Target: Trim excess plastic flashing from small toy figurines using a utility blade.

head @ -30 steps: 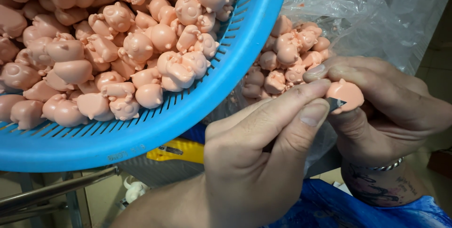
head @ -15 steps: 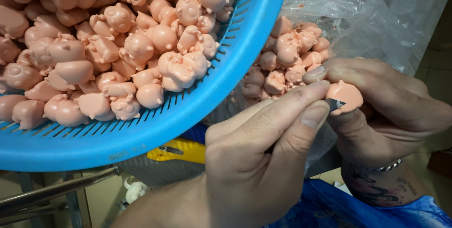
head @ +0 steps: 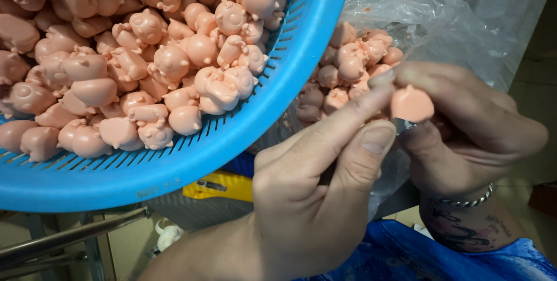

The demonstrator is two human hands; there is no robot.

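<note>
Head view, looking down on both hands as I follow them remotely. My right hand (head: 470,130) is curled closed around a small pink pig-shaped figure (head: 411,104), pinching it between thumb and fingertips so that its flat, rounded underside faces the camera; its long axis I cannot tell, since most of the body is hidden in the grip. My left hand (head: 316,200) rises from below, thumb and forefinger pressed together on something thin and dark just left of the figure; what it is I cannot make out. The left forefinger tip touches or all but touches the figure, so both hands are equally close to it. Up and to the left of the hands, a blue slotted basket (head: 290,83) is heaped with like pink figures (head: 174,60). Directly beyond the hands, a clear plastic bag (head: 464,20) holds a smaller pile of figures (head: 348,72). Below the left hand a yellow object (head: 223,185) shows under the basket rim; blue sheeting (head: 406,258) lies beneath the right wrist, which wears a metal bracelet (head: 470,201).
</note>
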